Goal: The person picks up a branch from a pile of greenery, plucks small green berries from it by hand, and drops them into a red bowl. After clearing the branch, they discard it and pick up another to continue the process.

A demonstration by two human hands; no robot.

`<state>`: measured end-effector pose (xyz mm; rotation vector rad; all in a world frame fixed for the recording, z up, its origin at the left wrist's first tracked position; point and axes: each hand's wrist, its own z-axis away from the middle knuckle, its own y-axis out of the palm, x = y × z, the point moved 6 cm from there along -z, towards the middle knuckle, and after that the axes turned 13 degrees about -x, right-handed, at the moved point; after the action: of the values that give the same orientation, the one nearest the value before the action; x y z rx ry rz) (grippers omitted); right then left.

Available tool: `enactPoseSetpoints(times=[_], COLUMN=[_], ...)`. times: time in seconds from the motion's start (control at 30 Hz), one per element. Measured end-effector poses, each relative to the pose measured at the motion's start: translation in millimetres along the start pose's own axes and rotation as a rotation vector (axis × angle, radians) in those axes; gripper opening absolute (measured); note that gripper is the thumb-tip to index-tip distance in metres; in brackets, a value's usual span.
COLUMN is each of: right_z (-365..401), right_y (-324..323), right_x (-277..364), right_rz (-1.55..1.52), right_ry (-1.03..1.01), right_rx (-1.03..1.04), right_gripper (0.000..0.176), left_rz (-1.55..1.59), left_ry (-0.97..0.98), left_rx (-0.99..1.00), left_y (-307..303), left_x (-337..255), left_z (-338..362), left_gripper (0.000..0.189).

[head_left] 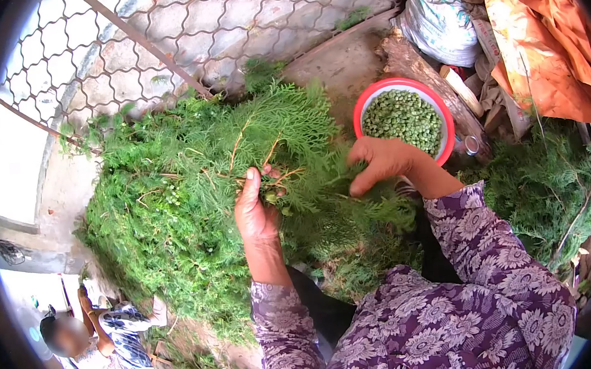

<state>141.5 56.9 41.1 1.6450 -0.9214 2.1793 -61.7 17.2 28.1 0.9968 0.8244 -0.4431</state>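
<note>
My left hand [257,204] is closed around the stems of a leafy green branch [245,143], its thumb pressed on the twigs. The branch fans out above and to the right of it. To the right, my right hand [380,165] is curled over feathery foliage, thumb and fingers bent; its outline is a little blurred, and whether anything is between the fingertips cannot be made out. Just beyond that hand stands a red-rimmed basin [447,115] with many small green cones [402,119] in it. A big heap of green branches [154,222] lies under and left of my hands.
Wire mesh [182,28] runs along the back. At the upper right are a log [425,72], a white sack [438,23] and an orange sheet [546,43]. More branches [521,182] lie at the right. Another person [107,335] sits at the lower left.
</note>
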Motion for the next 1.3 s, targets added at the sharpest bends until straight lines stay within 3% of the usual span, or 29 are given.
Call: enactPoseSetpoints(times=[0.07, 0.13, 0.2, 0.23, 0.4, 0.57, 0.63, 0.67, 0.73, 0.77, 0.9, 0.97, 1.03, 1.2, 1.3], right_z=[3.6, 4.4, 5.5, 7.2, 3.3, 1.8, 6.4, 7.3, 10.8, 11.2, 8.9, -0.6, -19.2, -30.0, -29.5], right_y=[-13.2, -26.2, -38.0, -45.6, -48.1, -48.5, -74.0, -81.4, -91.5, -94.0, -68.8, -36.0, -12.0, 12.1, 13.6], right_x=[8.5, 8.1, -3.0, -4.9, -13.8, -14.5, -30.7, -37.4, -31.6, -38.1, -15.4, 9.1, 5.4, -5.7, 0.7], right_rz=[-0.405, -0.379, -0.549, -0.436, -0.52, -0.607, -0.621, -0.619, -0.923, -0.972, -0.816, -0.274, -0.127, -0.046, 0.043], right_ry=[0.002, -0.053, -0.018, -0.046, -0.05, 0.009, 0.072, 0.073, -0.096, -0.1, -0.14, -0.048, -0.186, -0.088, -0.2], right_rx=[-0.273, -0.315, -0.41, -0.456, -0.458, -0.501, -0.9, -0.897, -0.776, -0.907, -0.786, -0.711, -0.594, -0.492, -0.568], right_gripper=[0.02, 0.015, 0.016, 0.017, 0.018, 0.02, 0.018, 0.018, 0.014, 0.009, 0.011, 0.015, 0.021, 0.027, 0.029], left_rz=[0.0, -0.063, -0.066, -0.109, -0.135, -0.122, -0.107, -0.107, -0.104, -0.154, -0.229, -0.26, -0.243, -0.231, -0.27], left_ry=[0.002, -0.102, -0.083, -0.072, -0.071, -0.084, -0.117, -0.074, -0.029, 0.005, 0.048, 0.049, 0.021, -0.033, -0.038], left_rx=[0.005, -0.054, -0.052, -0.004, -0.033, -0.048, -0.064, -0.108, -0.152, -0.159, -0.201, -0.19, -0.175, -0.07, -0.052], left_y=[3.1, 5.6, 6.1, 8.0, 10.0, 4.0, -3.3, -9.6, -11.5, -9.8, -6.1, -1.5, 5.9, 7.0, 10.4], left_x=[-3.1, 1.1, 4.8, 5.7, 7.1, 7.9, 13.8, 15.6, 13.6, 12.9, 23.6, 29.3, 36.5, 48.7, 52.9], left_z=[5.2, 11.3, 9.2, 9.4, 11.4, 4.8, -1.2, -6.4, -6.9, -4.6, -3.2, -0.4, 4.3, -1.5, 0.6], left_gripper=[0.027, 0.032, 0.036, 0.034, 0.024, 0.026, 0.03, 0.03, 0.031, 0.031, 0.031, 0.031, 0.029, 0.026, 0.025])
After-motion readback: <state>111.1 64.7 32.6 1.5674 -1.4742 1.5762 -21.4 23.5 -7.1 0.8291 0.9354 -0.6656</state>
